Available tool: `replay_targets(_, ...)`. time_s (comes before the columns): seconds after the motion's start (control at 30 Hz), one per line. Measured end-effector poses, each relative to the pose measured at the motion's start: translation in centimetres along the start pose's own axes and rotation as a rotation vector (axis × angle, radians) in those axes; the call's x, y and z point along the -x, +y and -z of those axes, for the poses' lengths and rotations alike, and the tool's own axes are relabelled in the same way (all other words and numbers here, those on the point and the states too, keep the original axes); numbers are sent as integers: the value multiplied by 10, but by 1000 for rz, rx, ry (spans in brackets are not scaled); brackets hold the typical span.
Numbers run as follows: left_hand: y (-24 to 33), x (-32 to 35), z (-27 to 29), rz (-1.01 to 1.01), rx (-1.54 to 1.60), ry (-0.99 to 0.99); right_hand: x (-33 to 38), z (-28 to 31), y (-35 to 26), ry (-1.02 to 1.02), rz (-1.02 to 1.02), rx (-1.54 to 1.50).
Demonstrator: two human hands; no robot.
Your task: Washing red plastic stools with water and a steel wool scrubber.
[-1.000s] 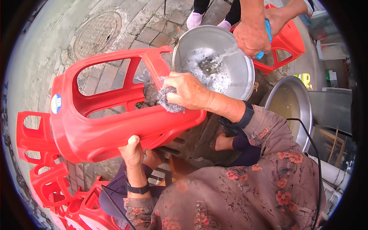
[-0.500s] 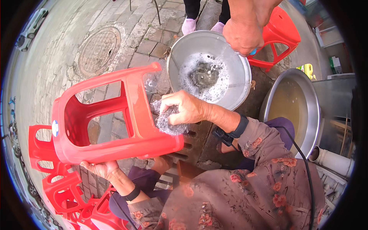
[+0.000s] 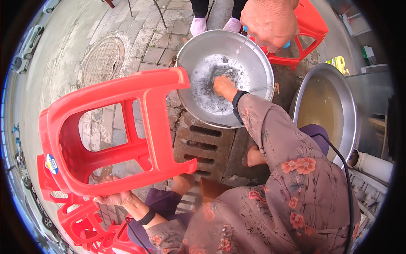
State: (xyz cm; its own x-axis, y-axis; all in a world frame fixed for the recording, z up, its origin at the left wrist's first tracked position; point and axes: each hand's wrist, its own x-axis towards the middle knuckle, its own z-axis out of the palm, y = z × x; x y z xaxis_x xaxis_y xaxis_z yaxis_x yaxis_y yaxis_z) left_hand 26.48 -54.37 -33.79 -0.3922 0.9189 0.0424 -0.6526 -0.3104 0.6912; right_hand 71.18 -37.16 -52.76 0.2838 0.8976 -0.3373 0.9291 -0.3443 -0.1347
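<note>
A red plastic stool [image 3: 163, 127] lies tilted on its side to the left, its legs toward the basin. My left hand [image 3: 116, 197] grips its lower edge from below, fingers partly hidden behind it. My right hand [image 3: 224, 86] is down in a round metal basin [image 3: 258, 80], fingers closed among grey suds [image 3: 211, 103]. The mesh scouring pad it held earlier is hidden now by the hand and foam. Over the basin's far right rim, another person's hand [image 3: 272, 23] is closed around something blue, with water dripping beneath.
A second metal basin [image 3: 351, 114] of cloudy water stands at the right. More red stools [image 3: 80, 222] are piled at the lower left, and another red stool [image 3: 311, 25] stands at the back right. A slotted drain cover [image 3: 203, 146] lies between the held stool and my leg.
My right hand has left the stool's leg and gone forward into the sudsy water. The stool has shifted slightly left and turned. The other person's hand has moved a little.
</note>
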Motion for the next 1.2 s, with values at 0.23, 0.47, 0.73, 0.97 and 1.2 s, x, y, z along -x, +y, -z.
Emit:
replay_targets(0.23, -15, -6, 27, 50, 55, -76, 9, 87, -13, -363, 336, -1363)
replay_targets(0.47, -31, -7, 54, 89, 70, -113, 78, 145, -97, 242, 544, -535)
replay_targets(0.73, -30, -19, 34, -132, -438, 550, 87, 143, -106, 220, 655, -271)
replay_targets(0.97, -33, -32, 12, -135, -880, 588, 72, 140, -82, 225, 677, -692)
replay_targets(1.2, -38, -37, 10, -182, -918, 646, 62, 125, -84, 318, 746, -721)
